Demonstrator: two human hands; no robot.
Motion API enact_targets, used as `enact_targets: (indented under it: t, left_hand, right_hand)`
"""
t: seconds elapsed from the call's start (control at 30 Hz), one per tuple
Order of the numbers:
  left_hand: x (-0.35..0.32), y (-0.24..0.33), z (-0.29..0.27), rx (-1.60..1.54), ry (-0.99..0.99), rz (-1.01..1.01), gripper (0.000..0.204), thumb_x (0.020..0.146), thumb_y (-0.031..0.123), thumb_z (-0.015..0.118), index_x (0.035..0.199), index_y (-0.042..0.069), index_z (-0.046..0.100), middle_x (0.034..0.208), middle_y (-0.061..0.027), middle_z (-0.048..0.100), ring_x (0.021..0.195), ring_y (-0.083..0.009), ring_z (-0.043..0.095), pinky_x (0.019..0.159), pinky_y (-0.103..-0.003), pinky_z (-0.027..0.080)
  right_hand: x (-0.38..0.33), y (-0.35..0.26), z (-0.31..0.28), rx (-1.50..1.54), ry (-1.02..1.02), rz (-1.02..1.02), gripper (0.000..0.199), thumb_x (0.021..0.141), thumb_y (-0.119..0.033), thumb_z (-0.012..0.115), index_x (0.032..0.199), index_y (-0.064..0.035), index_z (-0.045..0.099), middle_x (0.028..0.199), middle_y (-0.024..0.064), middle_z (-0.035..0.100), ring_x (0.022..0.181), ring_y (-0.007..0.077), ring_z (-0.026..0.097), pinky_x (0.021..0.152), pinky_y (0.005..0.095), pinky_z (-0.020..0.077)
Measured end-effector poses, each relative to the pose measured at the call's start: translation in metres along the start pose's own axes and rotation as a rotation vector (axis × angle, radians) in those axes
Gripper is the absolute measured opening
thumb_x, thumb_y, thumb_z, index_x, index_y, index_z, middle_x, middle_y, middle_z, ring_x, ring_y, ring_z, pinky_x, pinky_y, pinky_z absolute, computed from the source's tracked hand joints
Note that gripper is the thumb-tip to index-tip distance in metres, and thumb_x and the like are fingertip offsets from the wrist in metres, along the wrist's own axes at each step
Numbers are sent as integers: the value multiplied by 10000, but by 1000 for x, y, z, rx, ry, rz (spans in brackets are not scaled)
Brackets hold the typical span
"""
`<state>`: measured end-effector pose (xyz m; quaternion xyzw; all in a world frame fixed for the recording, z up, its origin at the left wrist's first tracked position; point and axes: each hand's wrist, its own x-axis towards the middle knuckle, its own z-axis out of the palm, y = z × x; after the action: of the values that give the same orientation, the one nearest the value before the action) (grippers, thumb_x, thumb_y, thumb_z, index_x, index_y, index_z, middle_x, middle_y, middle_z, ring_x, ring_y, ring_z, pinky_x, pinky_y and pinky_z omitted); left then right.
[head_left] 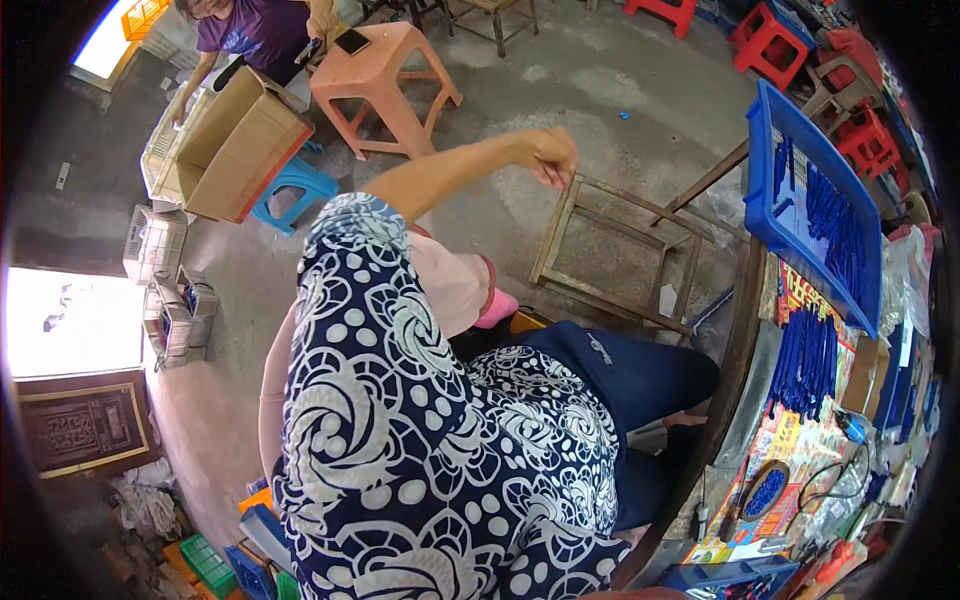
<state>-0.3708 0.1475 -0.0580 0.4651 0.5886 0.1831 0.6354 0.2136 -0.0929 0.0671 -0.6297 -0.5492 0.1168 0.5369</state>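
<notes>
My left arm stretches out from a navy and white patterned sleeve. At its end my left hand (548, 157) is closed, its fingers curled downward beside the upper corner of a bare wooden frame (556, 225), like a stool without a seat. Whether the fingertips grip that corner or something small, I cannot tell. Only a sliver of my right forearm (640, 594) shows at the lower edge; the hand is outside the picture. On the worktable to the right lie a bundle of slim blue sticks, perhaps pens (806, 365), and a blue tray (765, 215) with more of them.
A small oval dish of blue bits (766, 492) and cables are on the table. At the upper left, a person in a purple top (262, 35) stands behind an open carton (245, 150). An orange stool (372, 75) bears a phone. Red stools (768, 45) stand far right.
</notes>
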Motion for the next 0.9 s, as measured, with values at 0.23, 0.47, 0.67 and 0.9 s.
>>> enact_targets:
  t: [0.23,0.47,0.67,0.9]
  left_hand:
    - [-54,-53,-129,-151,318,-154,114,731,125,558,813,47,562,770,-110,625,646,-175,625,562,-294,515]
    - [-126,-129,-230,-576,582,-30,510,822,321,507,1182,-16,375,1080,-210,527,882,-330,588,642,-374,496]
    - [-130,-121,-230,-956,958,334,738,798,493,520,1255,-33,276,1208,-248,418,1017,-369,516,734,-444,455]
    - [-111,-137,-264,-1064,1023,497,599,797,414,564,1141,-37,373,1060,-258,499,945,-399,543,748,-477,472]
  right_hand:
    - [26,-3,-37,-71,-35,-79,302,827,-11,433,1118,5,513,1102,147,508,953,252,522,711,302,446]
    - [40,-14,-48,-95,-38,-163,317,833,-19,434,1141,6,502,1127,147,499,974,249,518,709,284,450]
    - [62,-22,-46,-104,-29,-274,330,838,-26,435,1161,7,493,1149,147,491,992,245,515,708,269,452]
    - [69,-139,192,178,-328,-17,262,786,-158,581,1011,-34,534,776,-27,519,573,32,410,490,156,315]
